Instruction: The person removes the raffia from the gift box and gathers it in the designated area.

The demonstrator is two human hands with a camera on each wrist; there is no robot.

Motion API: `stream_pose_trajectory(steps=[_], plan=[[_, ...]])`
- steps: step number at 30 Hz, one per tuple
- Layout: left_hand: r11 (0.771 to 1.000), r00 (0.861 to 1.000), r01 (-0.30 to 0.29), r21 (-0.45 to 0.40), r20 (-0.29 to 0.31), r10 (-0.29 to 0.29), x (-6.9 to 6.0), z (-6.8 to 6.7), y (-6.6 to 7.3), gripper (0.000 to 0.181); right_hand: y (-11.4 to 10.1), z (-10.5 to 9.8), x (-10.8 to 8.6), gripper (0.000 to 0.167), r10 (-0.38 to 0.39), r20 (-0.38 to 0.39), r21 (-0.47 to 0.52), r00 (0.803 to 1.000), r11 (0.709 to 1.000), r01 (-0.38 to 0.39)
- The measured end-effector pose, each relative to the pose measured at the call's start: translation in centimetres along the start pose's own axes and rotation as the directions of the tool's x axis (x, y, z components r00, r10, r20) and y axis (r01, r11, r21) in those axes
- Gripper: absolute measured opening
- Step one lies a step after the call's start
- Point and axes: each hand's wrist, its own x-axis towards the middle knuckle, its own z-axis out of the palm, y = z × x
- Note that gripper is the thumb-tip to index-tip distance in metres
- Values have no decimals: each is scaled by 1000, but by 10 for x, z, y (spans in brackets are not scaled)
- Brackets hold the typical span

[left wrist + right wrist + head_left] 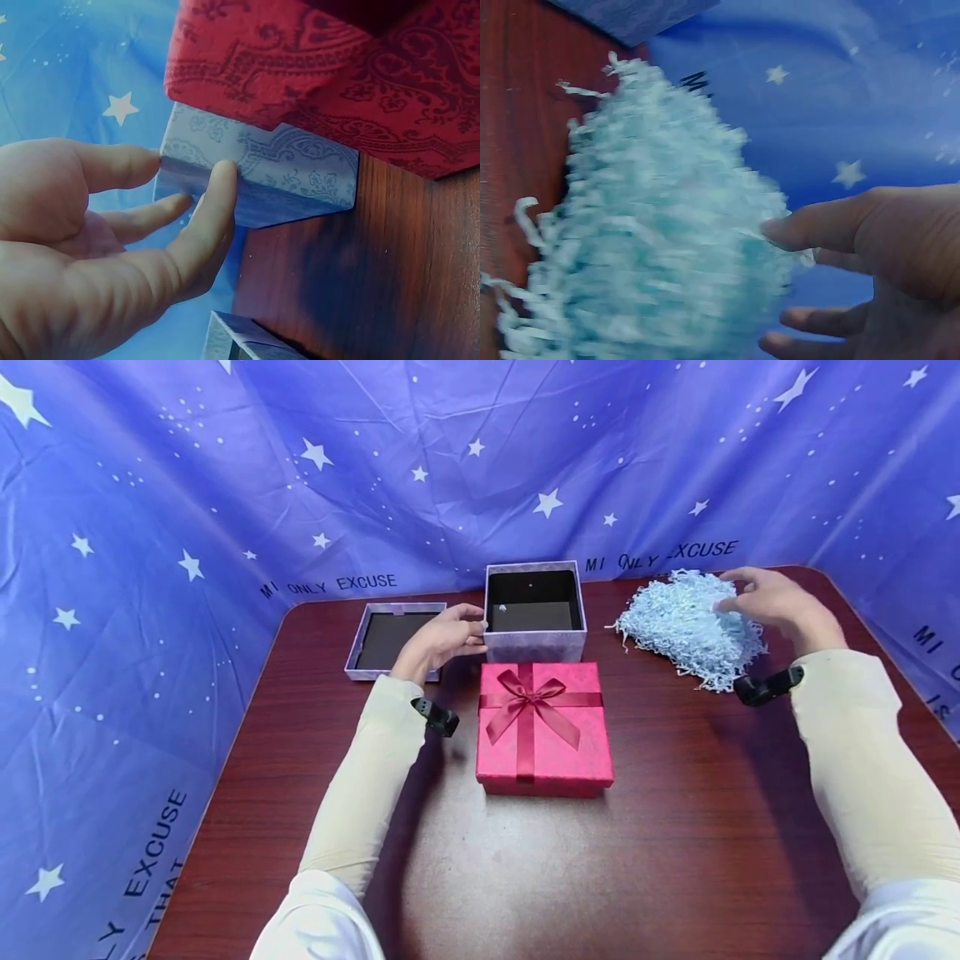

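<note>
My left hand (447, 639) is at the left side of a lidless lavender box (535, 649) with a black inside. Its fingers (223, 180) are spread and loosely bent, with fingertips at the box wall. Over at the right, my right hand (776, 602) reaches to a heap of pale blue shredded paper (686, 622). The thumb and fingers are parted there, and one fingertip (780, 231) is at the edge of the heap. Whether it presses into the shreds is hard to tell, as the right wrist view is blurred.
In front of the lavender box stands a red gift box (555, 752) with a ribbon bow. The lavender lid (356, 675) lies upturned behind my left wrist. All of it is on a dark red wooden table (675, 843), with a blue star-patterned curtain (450, 527) behind.
</note>
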Motion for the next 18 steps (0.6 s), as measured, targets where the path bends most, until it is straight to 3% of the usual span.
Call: stream_pose_trajectory(steps=[4, 6, 8, 10, 12, 13, 15, 18], plan=[[992, 998, -23, 122, -53, 30, -5, 4, 0, 41, -16, -10, -16, 79, -16, -105, -93, 994, 996, 6], [969, 994, -31, 244, -95, 56, -11, 5, 0, 39, -27, -9, -23, 77, -60, -158, -109, 986, 993, 43], [914, 987, -26, 404, -136, 88, -17, 6, 0, 38, -39, -3, -31, 73, -121, -190, -128, 974, 987, 97], [842, 980, -16, 540, -158, 120, -26, 6, -1, 38, -52, 7, -39, 70, -179, -193, -130, 965, 979, 155], [770, 977, -15, 638, -155, 148, -35, 6, -2, 38, -62, 22, -47, 65, -236, -185, -124, 954, 968, 216], [746, 978, -21, 665, -142, 154, -39, 6, -4, 37, -67, 30, -51, 63, -263, -174, -114, 949, 963, 246], [758, 985, -43, 650, -98, 140, -48, 7, -7, 37, -74, 48, -57, 58, -301, -149, -82, 942, 953, 291], [831, 996, -67, 553, -13, 89, -57, 8, -15, 36, -80, 74, -65, 55, -347, -97, -21, 933, 938, 346]])
